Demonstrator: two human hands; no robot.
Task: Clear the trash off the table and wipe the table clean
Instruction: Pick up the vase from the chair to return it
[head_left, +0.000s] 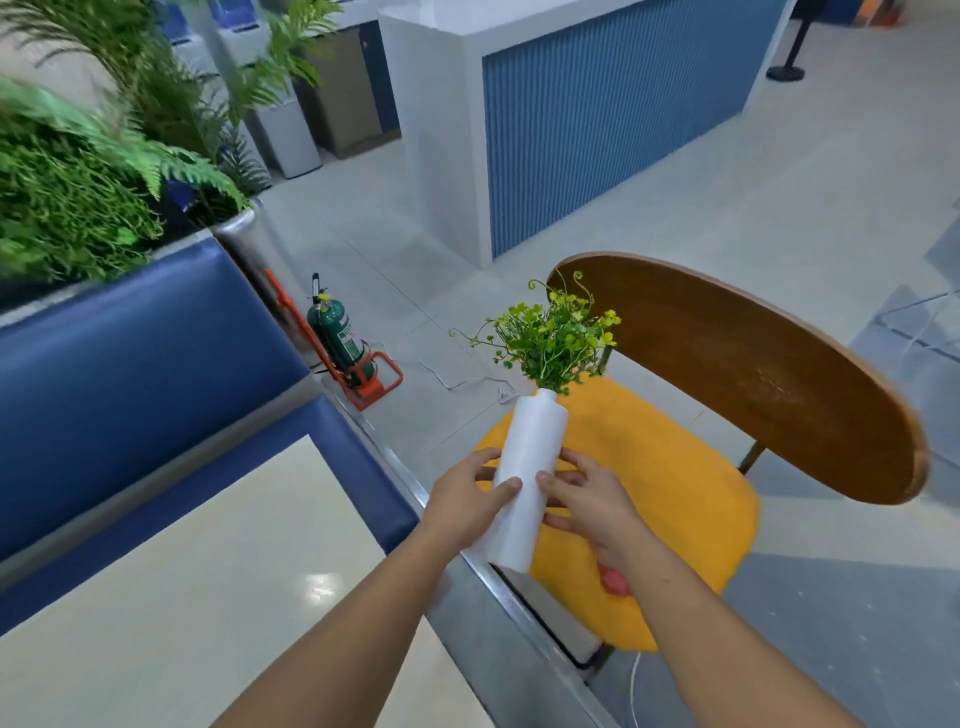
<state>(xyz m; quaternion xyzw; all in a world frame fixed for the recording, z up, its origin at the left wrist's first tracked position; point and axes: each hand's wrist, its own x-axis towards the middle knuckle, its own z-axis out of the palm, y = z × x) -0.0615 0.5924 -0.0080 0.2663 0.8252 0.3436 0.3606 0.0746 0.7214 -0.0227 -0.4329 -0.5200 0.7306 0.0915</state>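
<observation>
A tall white vase (527, 467) with green and yellow flowers (553, 338) is tilted over the yellow seat of a chair (675, 483). My left hand (467, 504) grips the vase's left side and my right hand (587, 499) holds its right side, fingers curled round it. The cream table top (182, 597) lies at the lower left, away from the vase. No trash or cloth shows on it.
A blue padded bench (130, 364) borders the table, with green plants (78, 197) behind it. The chair has a curved wooden backrest (779, 374). A green fire extinguisher (340, 338) in a red stand sits on the tiled floor. A blue-and-white counter (597, 114) stands beyond.
</observation>
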